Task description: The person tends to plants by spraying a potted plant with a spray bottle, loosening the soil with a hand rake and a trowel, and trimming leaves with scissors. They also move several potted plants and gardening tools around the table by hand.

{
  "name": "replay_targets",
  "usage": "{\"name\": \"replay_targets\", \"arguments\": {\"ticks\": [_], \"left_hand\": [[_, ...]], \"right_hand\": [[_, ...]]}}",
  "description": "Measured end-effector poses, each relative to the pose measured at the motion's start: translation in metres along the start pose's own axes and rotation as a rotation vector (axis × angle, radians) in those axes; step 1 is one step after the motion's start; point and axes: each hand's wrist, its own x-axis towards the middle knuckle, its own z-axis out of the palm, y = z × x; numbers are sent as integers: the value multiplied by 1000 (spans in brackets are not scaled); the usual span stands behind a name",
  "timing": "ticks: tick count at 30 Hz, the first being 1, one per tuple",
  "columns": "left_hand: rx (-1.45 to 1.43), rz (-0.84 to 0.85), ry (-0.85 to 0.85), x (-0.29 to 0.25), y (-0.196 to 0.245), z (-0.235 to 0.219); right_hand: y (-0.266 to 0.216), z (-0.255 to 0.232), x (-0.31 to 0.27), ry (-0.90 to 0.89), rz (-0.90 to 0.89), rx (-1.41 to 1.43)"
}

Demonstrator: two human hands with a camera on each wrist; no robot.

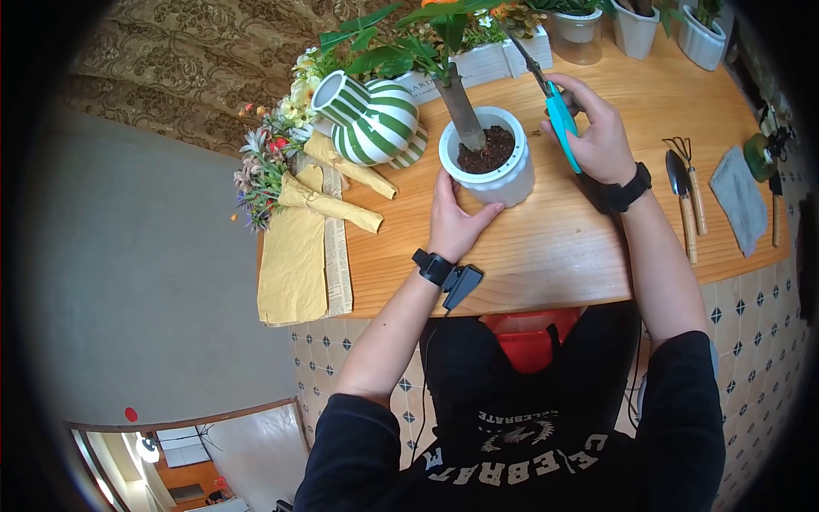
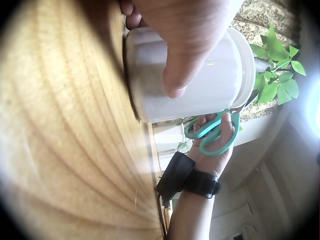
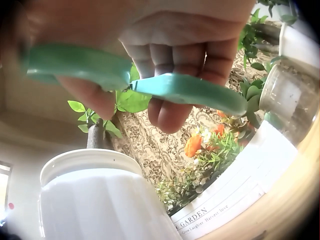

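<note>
A white flowerpot (image 1: 514,183) with dark soil and a thick-stemmed green plant (image 1: 461,111) stands on the wooden table. My left hand (image 1: 456,224) holds the pot low on its near left side, the thumb (image 2: 177,80) lying along the wall in the left wrist view. To the right of the pot, my right hand (image 1: 604,136) grips turquoise-handled scissors (image 1: 560,128), blades pointing up and away beside the leaves. In the right wrist view, the scissor handles (image 3: 185,91) spread apart, with fingers through and around them. The blade tips sit near the foliage.
A green-striped vase (image 1: 375,124) and paper-wrapped flower bunches (image 1: 333,200) lie left of the pot. Behind stands a white planter box (image 1: 503,61) with flowers. A small trowel (image 1: 682,192), a hand rake (image 1: 695,183) and a grey cloth (image 1: 739,200) lie on the right.
</note>
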Motion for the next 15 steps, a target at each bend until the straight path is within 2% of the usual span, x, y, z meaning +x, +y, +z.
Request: {"name": "replay_targets", "arguments": {"ticks": [9, 15], "left_hand": [[-1, 15, -4, -1, 3, 0], [-116, 3, -17, 1, 4, 2]], "right_hand": [[1, 2, 0, 29, -20, 44], [4, 1, 0, 50, 7, 50]]}}
